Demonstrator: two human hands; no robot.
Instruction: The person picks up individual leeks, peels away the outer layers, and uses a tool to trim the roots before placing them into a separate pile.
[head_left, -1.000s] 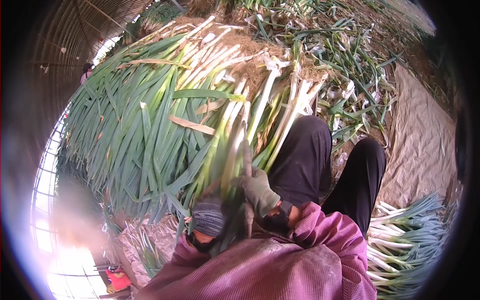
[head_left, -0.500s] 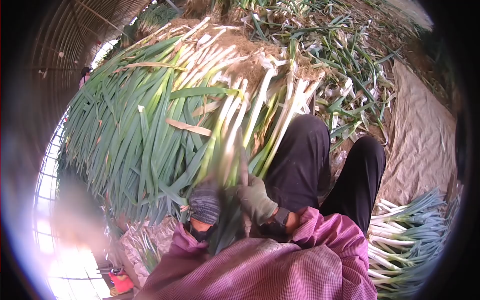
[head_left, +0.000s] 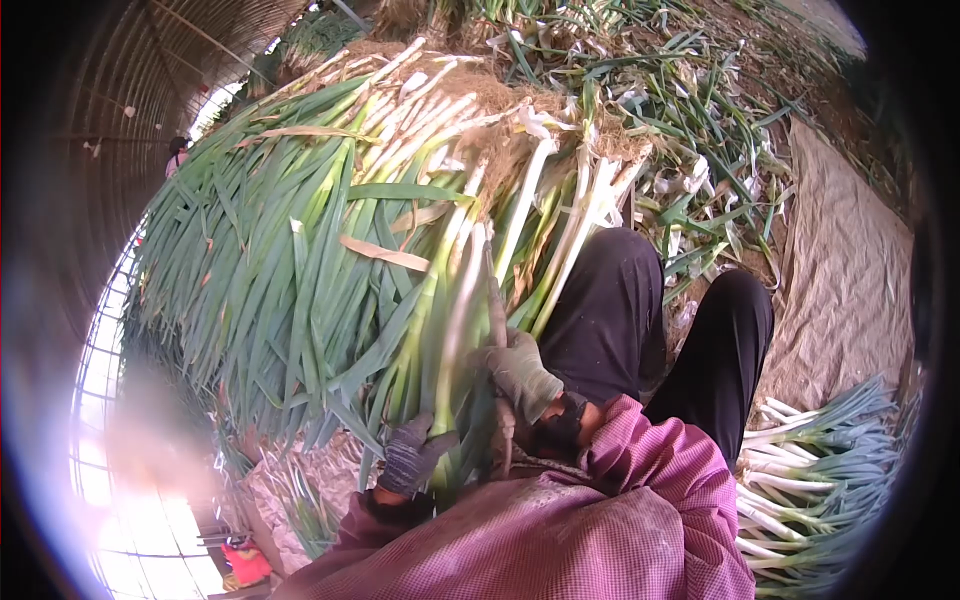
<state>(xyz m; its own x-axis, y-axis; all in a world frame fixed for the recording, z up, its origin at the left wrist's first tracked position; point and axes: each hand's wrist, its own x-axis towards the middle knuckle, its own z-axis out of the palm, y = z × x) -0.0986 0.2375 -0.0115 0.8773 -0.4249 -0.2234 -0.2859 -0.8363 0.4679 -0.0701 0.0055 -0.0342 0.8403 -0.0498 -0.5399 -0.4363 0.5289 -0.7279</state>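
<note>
My left hand (head_left: 412, 457), in a dark grey knitted glove, grips a large green onion (head_left: 455, 345) low on its green part. Its pale stem points up and away from me. My right hand (head_left: 524, 374), in a grey-green glove, is closed just right of that stem, around a long, slender brownish stick-like tool (head_left: 497, 310) lying almost parallel to it. Under and beyond both hands spreads a thick pile of green onions (head_left: 290, 270), leaves to the left and roots toward the back. A few white stems lean against my knee.
Trimmed green onions (head_left: 800, 480) lie in a row at lower right, by a brown cloth (head_left: 845, 270). Stripped leaves (head_left: 700, 140) litter the ground at upper right. My knees (head_left: 610, 290) border the pile. A person (head_left: 177, 155) is far off at left, and a red item (head_left: 246, 563) sits at lower left.
My left hand has come down toward me along the green onion, its fingers now showing around it. My right hand has shifted slightly right and up with the stick-like tool.
</note>
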